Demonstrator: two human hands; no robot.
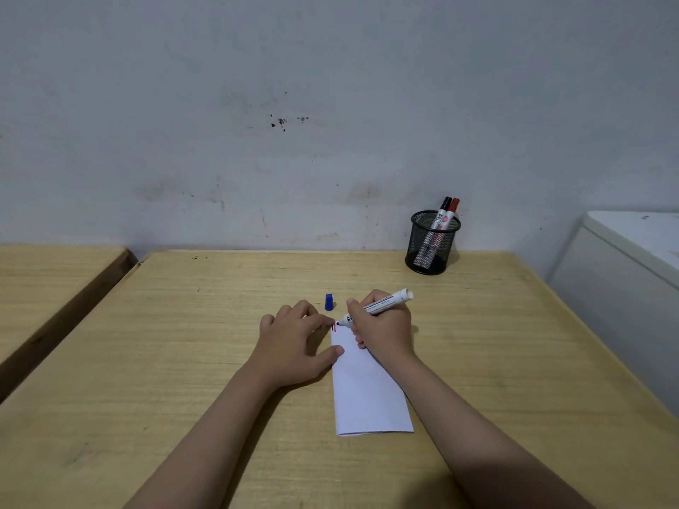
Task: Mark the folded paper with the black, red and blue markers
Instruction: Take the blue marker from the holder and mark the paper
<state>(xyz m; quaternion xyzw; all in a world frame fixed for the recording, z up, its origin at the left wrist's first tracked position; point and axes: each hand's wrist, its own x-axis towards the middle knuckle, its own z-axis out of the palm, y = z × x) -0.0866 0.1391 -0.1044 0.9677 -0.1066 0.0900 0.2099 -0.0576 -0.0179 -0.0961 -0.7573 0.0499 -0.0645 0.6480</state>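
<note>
Head view is looking down on a light wooden bench [477, 343] set against a scuffed pale wall [330, 104]. A folded white paper [367, 394] is lying flat on the bench near the middle, its long side running away from the person and its folded edge nearest to them. The left hand [294, 343] is resting on the bench at the paper's left edge, fingers spread and loosely curled, with the thumb tip pressing on the paper's left margin; its grip is holding nothing. The right hand [382, 325] is lying across the far right part of the paper, its grip closed around an uncapped white marker [378, 306]. The marker is tilting, its tail pointing up and to the right and its dark tip touching the paper's far left corner. Short marks [334, 327] are showing at that corner, red and a darker colour side by side. A blue cap [329, 302] is standing on the bench just beyond the paper, between the two hands. Further back on the right, close to the wall, a black mesh pen cup [431, 244] is holding a black-capped marker [442, 213] and a red-capped marker [451, 213], both leaning to the right. A white cabinet [632, 251] is standing to the right of the bench, and a second wooden surface [47, 277] is sitting to the left.
</note>
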